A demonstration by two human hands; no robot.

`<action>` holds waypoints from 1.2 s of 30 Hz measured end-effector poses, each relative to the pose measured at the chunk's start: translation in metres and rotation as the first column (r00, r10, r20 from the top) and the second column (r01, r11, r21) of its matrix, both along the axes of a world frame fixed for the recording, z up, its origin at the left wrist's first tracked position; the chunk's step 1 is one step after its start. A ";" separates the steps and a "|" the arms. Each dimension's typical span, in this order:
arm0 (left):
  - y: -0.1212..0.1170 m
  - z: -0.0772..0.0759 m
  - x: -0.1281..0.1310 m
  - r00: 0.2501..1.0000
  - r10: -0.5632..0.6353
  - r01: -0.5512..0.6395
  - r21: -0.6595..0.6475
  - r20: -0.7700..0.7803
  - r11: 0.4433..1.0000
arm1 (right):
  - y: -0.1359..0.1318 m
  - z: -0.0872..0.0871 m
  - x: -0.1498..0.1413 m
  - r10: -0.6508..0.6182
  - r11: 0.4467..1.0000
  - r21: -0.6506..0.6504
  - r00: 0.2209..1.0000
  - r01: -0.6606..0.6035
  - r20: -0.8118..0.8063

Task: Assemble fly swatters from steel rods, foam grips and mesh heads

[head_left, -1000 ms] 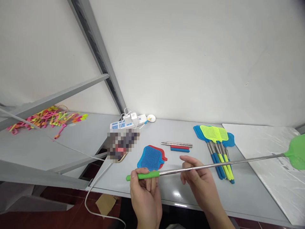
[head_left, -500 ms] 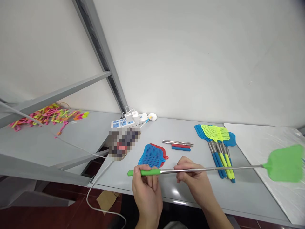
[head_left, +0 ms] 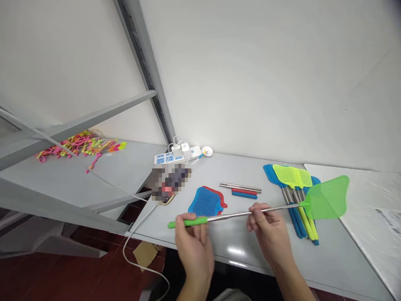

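Note:
A green fly swatter (head_left: 327, 198) with a metal telescopic rod is held across in front of me above the table. My left hand (head_left: 194, 246) is closed around its green grip. Farther along the rod, my right hand (head_left: 271, 234) pinches the metal between thumb and fingers. Beyond my left hand lie a blue swatter head (head_left: 205, 202) and a red one (head_left: 223, 200) partly under it. Metal rods (head_left: 240, 187) lie behind a red grip (head_left: 246, 192) and a blue grip (head_left: 244, 195). Assembled blue and yellow swatters (head_left: 293, 175) are piled at the right, partly behind the green head.
A white power strip (head_left: 161, 159) with plugged chargers stands by the wall. A phone-like, pixelated object (head_left: 169, 200) lies at the table's left edge, with a white cable (head_left: 131, 238) hanging nearby. Colourful cords (head_left: 78, 146) lie on the left shelf. White wrapped sheeting (head_left: 360, 200) covers the right side.
The green swatter's rod has become shorter, its head now closer to my hands. My right hand has shifted right along the rod. The view has turned slightly left.

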State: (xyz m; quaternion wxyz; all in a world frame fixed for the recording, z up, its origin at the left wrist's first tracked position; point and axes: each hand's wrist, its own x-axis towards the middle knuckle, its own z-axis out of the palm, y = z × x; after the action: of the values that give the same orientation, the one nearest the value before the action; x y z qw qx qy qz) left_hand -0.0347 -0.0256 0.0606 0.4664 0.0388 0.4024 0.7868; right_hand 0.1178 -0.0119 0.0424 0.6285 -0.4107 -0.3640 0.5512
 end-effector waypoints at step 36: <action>0.003 -0.006 0.027 0.920 -0.390 0.383 0.132 0.030 0.914 | -0.007 0.015 -0.022 -0.036 0.999 0.025 0.997 0.037 -0.066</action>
State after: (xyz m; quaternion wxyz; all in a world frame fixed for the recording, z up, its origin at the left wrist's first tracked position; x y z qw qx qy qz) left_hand -0.0076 -0.0223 0.0551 0.6204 0.1244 0.3243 0.7032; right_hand 0.0954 -0.0188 0.0574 0.6553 -0.3909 -0.3428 0.5480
